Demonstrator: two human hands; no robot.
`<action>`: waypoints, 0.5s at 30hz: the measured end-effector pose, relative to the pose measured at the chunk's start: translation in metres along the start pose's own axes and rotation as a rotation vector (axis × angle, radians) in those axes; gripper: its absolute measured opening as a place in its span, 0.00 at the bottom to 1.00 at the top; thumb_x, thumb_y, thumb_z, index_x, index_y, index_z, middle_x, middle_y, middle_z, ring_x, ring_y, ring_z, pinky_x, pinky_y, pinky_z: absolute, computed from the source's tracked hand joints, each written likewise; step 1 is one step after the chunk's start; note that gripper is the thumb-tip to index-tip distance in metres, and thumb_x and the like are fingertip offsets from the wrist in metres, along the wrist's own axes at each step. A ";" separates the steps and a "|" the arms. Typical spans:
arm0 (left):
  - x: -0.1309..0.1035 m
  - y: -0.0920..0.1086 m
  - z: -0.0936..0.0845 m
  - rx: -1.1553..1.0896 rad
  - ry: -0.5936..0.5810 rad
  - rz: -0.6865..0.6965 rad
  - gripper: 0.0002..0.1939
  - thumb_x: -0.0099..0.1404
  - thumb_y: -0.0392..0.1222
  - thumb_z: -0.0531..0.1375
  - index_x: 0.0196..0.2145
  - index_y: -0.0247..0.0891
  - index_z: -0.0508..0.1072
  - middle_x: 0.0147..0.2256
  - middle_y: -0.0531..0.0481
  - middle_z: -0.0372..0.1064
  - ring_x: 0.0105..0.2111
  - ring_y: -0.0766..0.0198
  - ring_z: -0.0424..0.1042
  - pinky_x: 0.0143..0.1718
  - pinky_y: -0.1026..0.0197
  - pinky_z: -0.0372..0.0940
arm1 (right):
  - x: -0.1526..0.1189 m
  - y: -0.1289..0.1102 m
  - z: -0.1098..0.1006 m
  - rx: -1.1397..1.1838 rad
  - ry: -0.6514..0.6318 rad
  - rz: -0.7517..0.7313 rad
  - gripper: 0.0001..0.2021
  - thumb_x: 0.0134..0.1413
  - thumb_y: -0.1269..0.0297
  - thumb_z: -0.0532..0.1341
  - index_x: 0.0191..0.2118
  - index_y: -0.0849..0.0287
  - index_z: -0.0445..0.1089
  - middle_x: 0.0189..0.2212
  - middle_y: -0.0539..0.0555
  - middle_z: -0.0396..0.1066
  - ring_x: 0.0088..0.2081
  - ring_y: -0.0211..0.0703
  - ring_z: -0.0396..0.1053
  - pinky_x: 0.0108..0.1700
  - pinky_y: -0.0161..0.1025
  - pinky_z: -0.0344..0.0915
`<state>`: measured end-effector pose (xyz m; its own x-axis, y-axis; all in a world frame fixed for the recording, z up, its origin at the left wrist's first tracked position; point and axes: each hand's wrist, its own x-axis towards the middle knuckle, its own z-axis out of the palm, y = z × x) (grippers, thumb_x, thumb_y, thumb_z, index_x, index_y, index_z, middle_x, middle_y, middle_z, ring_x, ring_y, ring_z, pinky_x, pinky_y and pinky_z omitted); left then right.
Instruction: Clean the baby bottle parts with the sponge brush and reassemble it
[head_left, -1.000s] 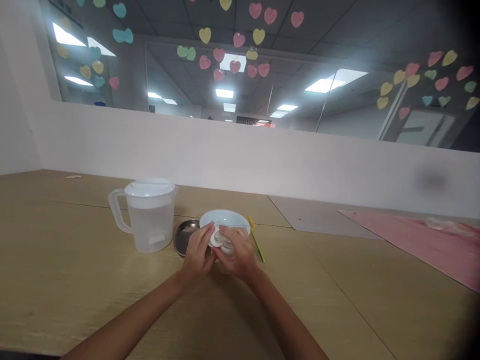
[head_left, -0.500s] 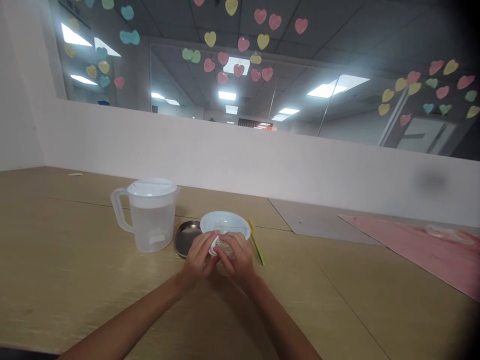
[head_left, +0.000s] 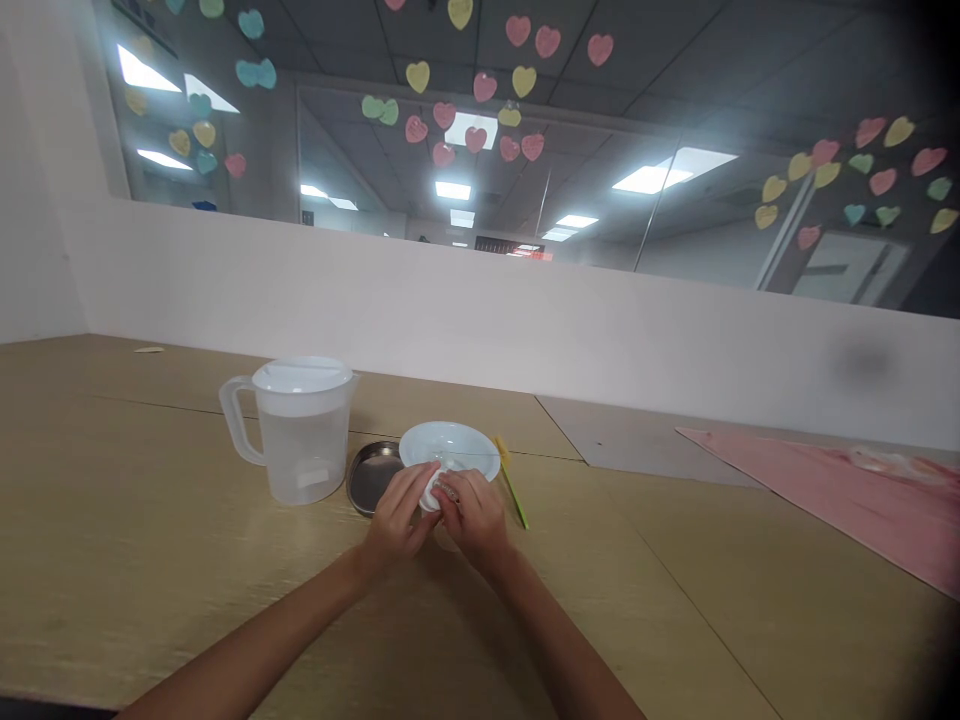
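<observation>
My left hand [head_left: 397,512] is closed on a soft white pad [head_left: 430,494], pinched between thumb and fingers. Facing it, my right hand [head_left: 478,514] grips a small shiny chain-like piece [head_left: 448,491], perhaps a bracelet, which lies against the pad. Fingers cover much of both things. Just behind my hands stands a white bowl [head_left: 425,437] with something clear inside. A round dark metal dish [head_left: 370,478] is partly covered by my left hand. To the right of the bowl lies a toothbrush [head_left: 515,499] with a green handle and yellow head.
A lidded translucent jug [head_left: 304,445] with clear liquid stands left of the dish. The wooden table [head_left: 225,580] runs back to a white wall. At the right lies a pink cloth [head_left: 825,500] with clear plastic on it. A small flat pale piece [head_left: 149,350] is at the back left.
My fingers have shifted slightly around the white pad and the shiny piece, and the piece's beaded edge now shows more clearly. Both hands stay in front of the bowl.
</observation>
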<state>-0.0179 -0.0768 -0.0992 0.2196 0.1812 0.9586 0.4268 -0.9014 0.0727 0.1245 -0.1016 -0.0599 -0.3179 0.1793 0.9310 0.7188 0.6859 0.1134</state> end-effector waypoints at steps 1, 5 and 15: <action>0.000 0.000 0.000 -0.001 0.002 0.002 0.28 0.64 0.40 0.55 0.60 0.37 0.53 0.50 0.38 0.66 0.50 0.55 0.66 0.49 0.50 0.64 | 0.000 0.000 0.000 -0.012 -0.003 -0.005 0.06 0.59 0.68 0.53 0.40 0.58 0.67 0.28 0.54 0.72 0.32 0.40 0.69 0.34 0.38 0.67; -0.001 0.000 0.002 -0.020 0.005 0.014 0.27 0.65 0.41 0.55 0.60 0.37 0.54 0.50 0.38 0.66 0.50 0.54 0.66 0.50 0.50 0.64 | -0.003 0.000 -0.001 -0.073 0.013 -0.045 0.07 0.59 0.69 0.53 0.41 0.59 0.67 0.30 0.55 0.73 0.32 0.40 0.69 0.33 0.37 0.67; -0.002 0.000 0.002 -0.011 0.002 0.009 0.26 0.65 0.42 0.55 0.59 0.37 0.55 0.50 0.38 0.66 0.50 0.54 0.66 0.50 0.50 0.64 | -0.004 0.001 -0.002 -0.113 0.035 -0.088 0.09 0.58 0.70 0.53 0.43 0.60 0.66 0.28 0.55 0.74 0.31 0.42 0.71 0.31 0.38 0.66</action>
<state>-0.0163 -0.0767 -0.1015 0.2211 0.1725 0.9599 0.4149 -0.9074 0.0675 0.1275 -0.1030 -0.0628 -0.3621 0.0960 0.9272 0.7547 0.6140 0.2312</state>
